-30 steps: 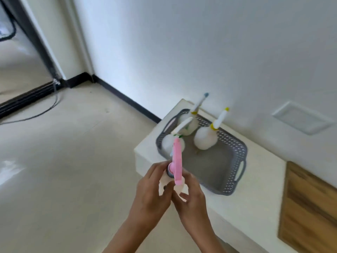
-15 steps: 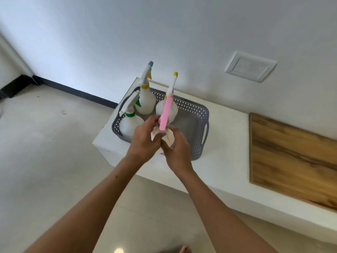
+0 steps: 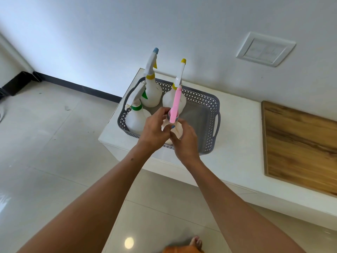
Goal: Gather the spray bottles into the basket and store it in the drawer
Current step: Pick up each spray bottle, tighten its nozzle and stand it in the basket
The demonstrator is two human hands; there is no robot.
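A grey perforated basket point(image 3: 209, 114) sits at the left end of a white counter point(image 3: 237, 136). Three white spray bottles stand in it: one with a green collar point(image 3: 135, 119), one with a blue nozzle tip and yellow collar point(image 3: 152, 92), one with a yellow tip point(image 3: 173, 99). A fourth white bottle with a pink sprayer head point(image 3: 175, 105) is held upright over the basket's front edge. My left hand point(image 3: 155, 128) grips its neck and my right hand point(image 3: 184, 141) wraps its body. The bottle's base is hidden by my hands.
A wooden board point(image 3: 299, 143) lies on the counter to the right of the basket. A wall switch plate point(image 3: 265, 49) is above it. Tiled floor point(image 3: 45, 143) spreads to the left and below, with a dark skirting along the wall.
The view has swung right and closer to the counter. Both hands have carried the pink-headed bottle from in front of the counter to over the basket's front edge.
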